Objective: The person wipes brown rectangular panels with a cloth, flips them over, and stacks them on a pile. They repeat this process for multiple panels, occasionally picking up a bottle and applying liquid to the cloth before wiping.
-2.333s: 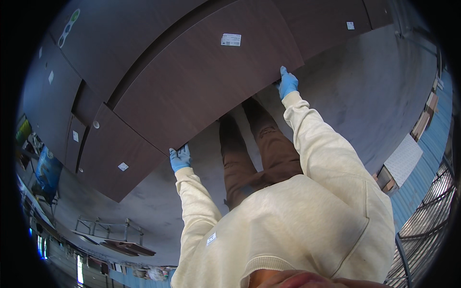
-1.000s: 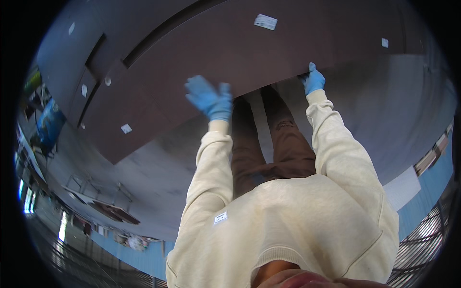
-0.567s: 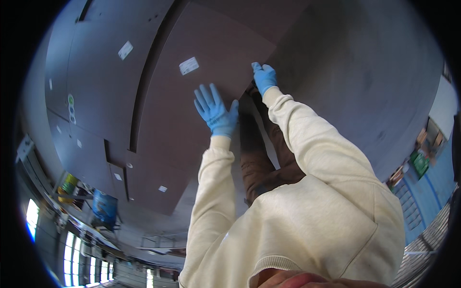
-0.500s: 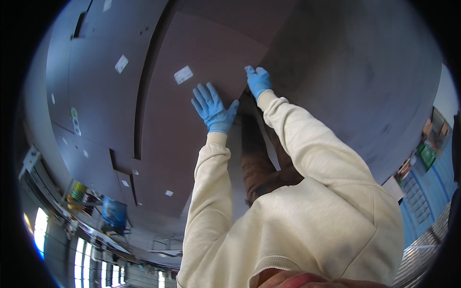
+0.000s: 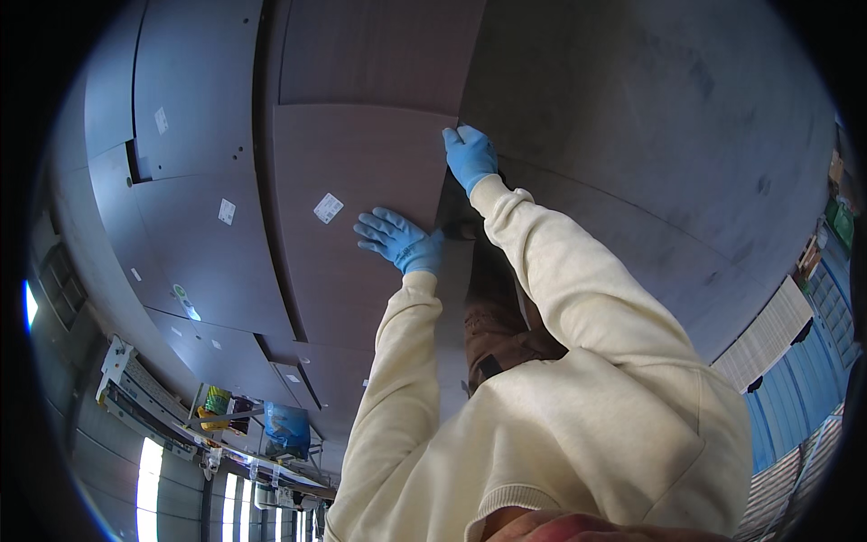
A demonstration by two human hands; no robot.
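Note:
A dark brown flat panel (image 5: 361, 172) with a white label (image 5: 328, 208) lies in front of me. My left hand (image 5: 396, 239), in a blue glove, rests flat on it near its right edge, fingers stretched out. At the panel's far right corner, my right hand (image 5: 470, 155), also blue-gloved, is closed around the edge with the fingers curled in. Another brown panel (image 5: 375, 54) adjoins it on the far side. How far the right fingers reach under the edge is hidden.
More brown labelled panels (image 5: 203, 108) lie to the left, across a narrow gap. Grey floor (image 5: 623, 163) spreads to the right, with a blue structure (image 5: 795, 379) at far right. A blue container (image 5: 287, 429) stands on a rack at lower left.
The view has turned, so the panels look rotated. My left hand now lies more sideways and a little nearer me on the panel. My right hand keeps its grip at the corner.

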